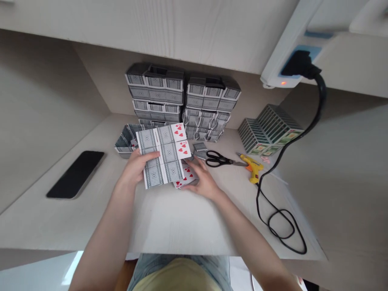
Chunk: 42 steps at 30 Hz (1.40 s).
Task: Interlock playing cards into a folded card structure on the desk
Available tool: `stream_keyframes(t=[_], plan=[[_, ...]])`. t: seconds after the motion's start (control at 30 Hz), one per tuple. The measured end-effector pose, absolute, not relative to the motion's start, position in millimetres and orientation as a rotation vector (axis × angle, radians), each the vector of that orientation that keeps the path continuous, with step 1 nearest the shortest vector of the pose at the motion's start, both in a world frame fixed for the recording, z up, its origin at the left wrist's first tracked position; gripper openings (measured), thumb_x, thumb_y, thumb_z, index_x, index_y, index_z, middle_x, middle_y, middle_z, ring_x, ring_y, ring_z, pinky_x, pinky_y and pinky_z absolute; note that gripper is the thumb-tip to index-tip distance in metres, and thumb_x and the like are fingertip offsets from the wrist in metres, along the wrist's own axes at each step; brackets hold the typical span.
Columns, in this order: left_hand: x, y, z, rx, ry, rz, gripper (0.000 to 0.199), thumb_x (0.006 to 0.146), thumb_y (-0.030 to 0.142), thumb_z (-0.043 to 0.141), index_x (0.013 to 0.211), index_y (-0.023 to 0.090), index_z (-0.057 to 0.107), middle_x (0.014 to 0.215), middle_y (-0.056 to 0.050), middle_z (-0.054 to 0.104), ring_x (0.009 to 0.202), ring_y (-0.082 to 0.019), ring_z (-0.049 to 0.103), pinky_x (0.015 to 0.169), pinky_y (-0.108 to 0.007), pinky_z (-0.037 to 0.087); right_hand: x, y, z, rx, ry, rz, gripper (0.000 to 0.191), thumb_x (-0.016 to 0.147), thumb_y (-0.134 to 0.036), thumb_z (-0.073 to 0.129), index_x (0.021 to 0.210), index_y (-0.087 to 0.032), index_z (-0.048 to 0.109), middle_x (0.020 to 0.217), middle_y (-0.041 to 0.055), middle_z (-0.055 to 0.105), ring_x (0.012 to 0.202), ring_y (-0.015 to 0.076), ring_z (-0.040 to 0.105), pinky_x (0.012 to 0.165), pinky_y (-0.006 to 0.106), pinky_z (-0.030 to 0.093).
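My left hand grips a panel of joined playing cards by its left side, thumb on top. Most of the panel shows grey patterned backs; at its right edge the eight and seven of hearts stick out face up. Low beside it, my right hand curls around a playing card with red hearts, partly hidden under the panel. Whether more cards lie beneath that one I cannot tell. Just behind the right hand are small grey card pieces and black-handled scissors.
Stacked boxes made of cards stand against the back wall, with an open card box at left. A phone lies far left. To the right are a yellow glue gun, its looping cord, boxed card packs and a power strip overhead.
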<state>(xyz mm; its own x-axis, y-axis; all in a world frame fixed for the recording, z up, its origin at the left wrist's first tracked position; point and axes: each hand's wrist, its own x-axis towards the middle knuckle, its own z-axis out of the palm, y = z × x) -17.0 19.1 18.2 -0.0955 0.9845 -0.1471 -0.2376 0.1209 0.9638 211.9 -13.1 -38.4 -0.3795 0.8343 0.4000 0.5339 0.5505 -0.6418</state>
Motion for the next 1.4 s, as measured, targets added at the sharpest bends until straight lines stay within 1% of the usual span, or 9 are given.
stream_keyframes(t=[0.07,0.13,0.3,0.47,0.63,0.77,1.0,1.17,1.4], plan=[[-16.4,19.0,17.8,0.889,1.185,1.284,0.044,0.048,0.019,0.075,0.09,0.017,0.063,0.093,-0.006,0.068,0.084,-0.026,0.064,0.073,-0.036,0.053,211.0,-12.2,-40.0,-1.093,-2.133,0.532,0.086,0.055,-0.053,0.072,0.128,-0.023,0.039,0.132,0.0133,0.04,0.128,0.0298,0.026,0.101,0.046,0.027],[-15.5,19.0,17.0,0.896,1.193,1.269,0.045,0.048,0.019,0.075,0.091,0.015,0.063,0.094,-0.008,0.068,0.085,-0.026,0.064,0.075,-0.037,0.052,211.7,-11.0,-42.3,-1.104,-2.115,0.529,0.081,0.058,-0.053,0.07,0.127,-0.022,0.04,0.13,0.0141,0.042,0.124,0.0293,0.032,0.1,0.045,0.029],[-14.9,19.4,15.3,0.912,1.182,1.246,0.046,0.048,0.021,0.076,0.091,0.013,0.063,0.096,-0.009,0.068,0.088,-0.027,0.063,0.077,-0.038,0.051,215.7,-8.8,-46.4,-1.126,-2.033,0.51,0.072,0.062,-0.049,0.069,0.121,-0.019,0.043,0.105,0.0117,0.056,0.107,0.0267,0.046,0.092,0.043,0.037],[-15.3,18.9,15.8,0.927,1.168,1.245,0.045,0.048,0.021,0.076,0.091,0.013,0.063,0.093,-0.009,0.068,0.088,-0.026,0.063,0.078,-0.037,0.051,217.5,-7.9,-49.4,-1.201,-2.058,0.425,0.07,0.063,-0.048,0.068,0.122,-0.019,0.044,0.116,0.0136,0.05,0.11,0.0288,0.042,0.093,0.046,0.034],[-14.8,18.6,16.0,0.931,1.176,1.241,0.044,0.048,0.02,0.076,0.09,0.014,0.063,0.094,-0.009,0.068,0.087,-0.026,0.064,0.079,-0.037,0.051,219.6,-6.2,-50.8,-1.225,-1.967,0.47,0.068,0.059,-0.049,0.071,0.117,-0.021,0.048,0.111,0.0114,0.053,0.105,0.0277,0.045,0.09,0.045,0.036],[-15.5,19.5,15.8,0.919,1.176,1.269,0.045,0.048,0.02,0.076,0.09,0.014,0.063,0.095,-0.009,0.068,0.086,-0.026,0.064,0.078,-0.037,0.051,225.8,-6.7,-45.0,-1.203,-1.854,0.439,0.069,0.053,-0.049,0.075,0.112,-0.024,0.051,0.109,0.0093,0.054,0.106,0.0285,0.045,0.091,0.045,0.035],[-15.3,20.9,16.0,0.868,1.163,1.378,0.043,0.048,0.019,0.075,0.089,0.016,0.065,0.098,-0.006,0.067,0.087,-0.025,0.063,0.077,-0.035,0.052,226.8,-17.0,-29.2,-1.236,-1.671,0.436,0.051,0.062,-0.039,0.072,0.107,-0.023,0.054,0.103,0.0079,0.045,0.105,0.0238,0.044,0.088,0.039,0.041],[-12.0,20.2,15.0,0.877,1.171,1.35,0.047,0.046,0.022,0.076,0.091,0.014,0.064,0.1,-0.009,0.066,0.09,-0.027,0.062,0.077,-0.038,0.052,222.5,-21.1,-24.1,-1.229,-1.667,0.446,0.051,0.06,-0.037,0.072,0.105,-0.023,0.052,0.102,0.0078,0.045,0.105,0.0246,0.044,0.088,0.04,0.041],[-12.1,20.2,14.8,0.886,1.186,1.322,0.043,0.049,0.021,0.075,0.09,0.014,0.063,0.103,-0.008,0.066,0.087,-0.025,0.064,0.076,-0.036,0.052,226.2,-16.8,-27.3,-1.183,-1.681,0.456,0.057,0.058,-0.041,0.074,0.107,-0.025,0.051,0.104,0.0076,0.048,0.102,0.0252,0.048,0.087,0.041,0.041]])
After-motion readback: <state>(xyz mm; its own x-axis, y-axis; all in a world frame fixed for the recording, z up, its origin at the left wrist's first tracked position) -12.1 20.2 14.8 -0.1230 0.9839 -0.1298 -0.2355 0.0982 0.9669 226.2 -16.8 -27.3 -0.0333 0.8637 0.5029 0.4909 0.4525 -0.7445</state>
